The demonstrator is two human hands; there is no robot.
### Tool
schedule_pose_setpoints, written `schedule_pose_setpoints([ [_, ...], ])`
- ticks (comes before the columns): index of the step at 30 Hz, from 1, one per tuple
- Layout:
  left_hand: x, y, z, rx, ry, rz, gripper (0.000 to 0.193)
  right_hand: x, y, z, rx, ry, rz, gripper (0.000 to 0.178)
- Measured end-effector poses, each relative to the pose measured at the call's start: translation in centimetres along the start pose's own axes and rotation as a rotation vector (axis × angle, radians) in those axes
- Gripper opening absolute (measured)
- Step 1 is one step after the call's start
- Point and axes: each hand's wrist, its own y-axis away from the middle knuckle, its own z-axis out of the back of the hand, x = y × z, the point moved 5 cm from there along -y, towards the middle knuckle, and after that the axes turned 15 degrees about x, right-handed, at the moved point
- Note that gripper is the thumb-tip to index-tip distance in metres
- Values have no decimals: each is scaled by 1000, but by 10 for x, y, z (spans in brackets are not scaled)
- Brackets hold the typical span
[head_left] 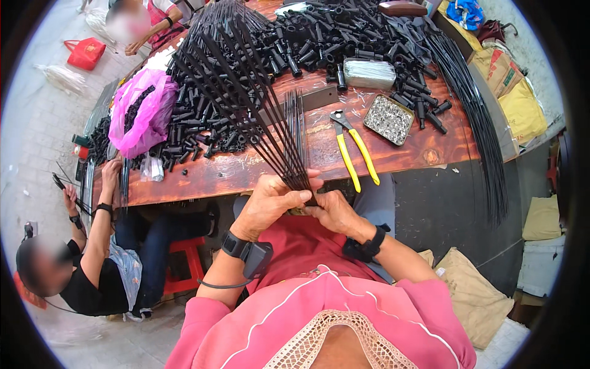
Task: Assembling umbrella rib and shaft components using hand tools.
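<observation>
Reddish wooden table spans the far side of the scene above a grey floor. At the left, a co-worker in black sits by a red stool. Next on the tabletop comes a pink plastic bag, then heaped black tubular parts stretching toward the far right. Near the middle, a fan of thin black rods slants up and leftward over the table's near edge. The left hand clasps these rods by their lower ends; the right hand meets the same ends with its fingertips, though whether it pinches them I cannot tell. Rightward lie yellow-handled pliers, a clear box of pale pins and a tin of small metal bits. Long black strands droop off the right edge, beside a yellow sack.
</observation>
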Motion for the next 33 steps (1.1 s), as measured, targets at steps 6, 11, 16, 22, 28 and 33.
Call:
schedule_pose_setpoints([
  [6, -12, 43, 43, -335, 15, -45, 35, -34, -12, 8, 60, 31, -105, 19],
  [11, -75, 29, 34, -201, -150, -325, 72, -80, -16, 1, 141, 165, -118, 20],
  [16, -99, -7, 16, -29, -158, -417, 67, -104, -9, -11, 176, 51, -214, 22],
  [22, -124, -19, 3, -48, -49, -520, 42, -103, -7, -12, 176, 35, -198, 23],
  [28, -124, -23, 5, -49, -113, -489, 38, -120, -6, -21, 141, -16, -155, 25],
  [33, -125, -29, 7, -55, -100, -477, 20, -102, 0, -14, 104, 72, -156, 24],
])
